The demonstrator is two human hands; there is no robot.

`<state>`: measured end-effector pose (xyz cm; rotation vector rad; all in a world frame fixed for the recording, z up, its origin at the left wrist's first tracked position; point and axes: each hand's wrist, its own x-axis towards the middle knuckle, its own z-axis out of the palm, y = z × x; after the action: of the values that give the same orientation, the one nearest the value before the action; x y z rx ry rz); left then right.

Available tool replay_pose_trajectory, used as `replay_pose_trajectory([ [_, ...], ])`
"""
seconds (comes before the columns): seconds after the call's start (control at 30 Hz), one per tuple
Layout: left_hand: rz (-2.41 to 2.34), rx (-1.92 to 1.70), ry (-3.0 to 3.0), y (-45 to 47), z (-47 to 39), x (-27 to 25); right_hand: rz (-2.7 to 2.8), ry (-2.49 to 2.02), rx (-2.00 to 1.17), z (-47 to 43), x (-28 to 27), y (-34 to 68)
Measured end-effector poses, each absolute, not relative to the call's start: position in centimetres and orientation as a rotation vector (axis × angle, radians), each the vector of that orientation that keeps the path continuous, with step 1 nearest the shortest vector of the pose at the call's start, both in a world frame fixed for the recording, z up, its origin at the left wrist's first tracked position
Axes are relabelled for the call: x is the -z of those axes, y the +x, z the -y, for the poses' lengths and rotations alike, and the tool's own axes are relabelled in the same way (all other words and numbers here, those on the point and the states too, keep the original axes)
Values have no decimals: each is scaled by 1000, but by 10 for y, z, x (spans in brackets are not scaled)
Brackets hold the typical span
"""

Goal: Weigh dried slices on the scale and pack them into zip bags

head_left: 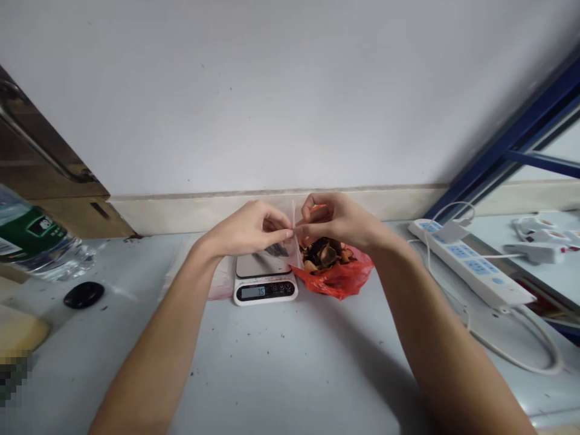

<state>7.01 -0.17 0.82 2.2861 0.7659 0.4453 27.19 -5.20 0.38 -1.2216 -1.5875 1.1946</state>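
Above the digital kitchen scale [265, 292], my left hand [254, 228] pinches the edge of a clear zip bag [295, 251] with dark bits inside. My right hand [338, 220] pinches the same bag's edge from the other side, thumb and finger meeting close to the left fingertips. The bag hangs partly over the scale's plate, and its lower part is hard to make out. The scale's lit display seems to read 75. Just right of it sits an open red plastic bag [339, 284] full of dried brown and orange pieces [327, 254].
Flat clear bags [220, 284] lie left of the scale. A white power strip [471, 263] with cables lies at the right, beside a blue metal frame [489, 136]. At the left are a water bottle [36, 232] and a black oval object [84, 295]. A wall stands behind.
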Motion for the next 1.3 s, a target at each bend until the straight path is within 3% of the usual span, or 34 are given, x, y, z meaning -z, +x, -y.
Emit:
replay_pose_trajectory([
  [0.8,-651,-386,2363,66,3,-11,1744,-1239,-1088,54,-6,268],
  [1.03,-702,-442,2358,51,-1,-21,1642,-1567,-595,47,-4,284],
  [1.3,-748,-613,2347,66,12,-20,1930,-1508,-457,60,-12,267],
])
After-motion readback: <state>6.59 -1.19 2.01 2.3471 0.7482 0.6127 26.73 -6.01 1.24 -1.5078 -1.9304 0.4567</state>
